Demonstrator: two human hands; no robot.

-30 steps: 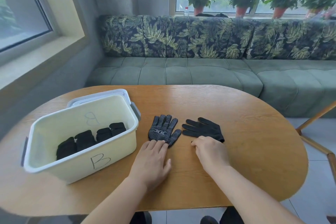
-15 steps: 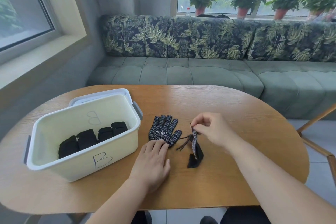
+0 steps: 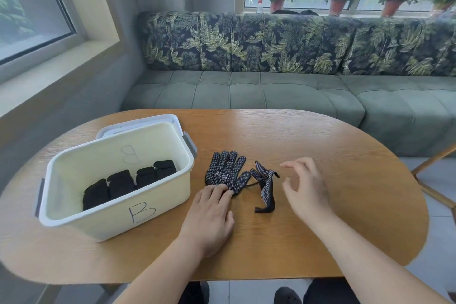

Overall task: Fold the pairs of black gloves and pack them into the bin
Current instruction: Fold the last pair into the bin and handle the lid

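**Right glove turned over and let go, pair not yet stacked**

At the left of the surface (image 3: 345,205) the cream bin (image 3: 103,219) marked B sits as it did a second ago, with four folded black bundles (image 3: 121,184) lined along its floor and its lid (image 3: 138,122) behind it. So several pairs look packed, and this pair is still outside.

Just right of the bin, the left hand (image 3: 209,215) has not moved. It lies flat, fingers (image 3: 217,190) straight, their tips pressing the cuff of the left glove (image 3: 223,173). That glove stays spread out, dotted palm up, its fingers pointing away from the person.

The change is next to it. A second ago the right glove (image 3: 265,185) lay flat with its plain black side up. Half a second ago it hung pinched in the air. Now it is back on the surface, dotted side showing, crumpled and half standing on its edge, its tips touching or nearly touching the thumb of the left glove.

Farthest right, the right hand (image 3: 304,187) has released it and hovers just beside it, fingers loosely curled, spread apart and holding nothing.

To my eye the flip was meant to match the two faces. The right glove needs flattening before it goes onto its partner for folding
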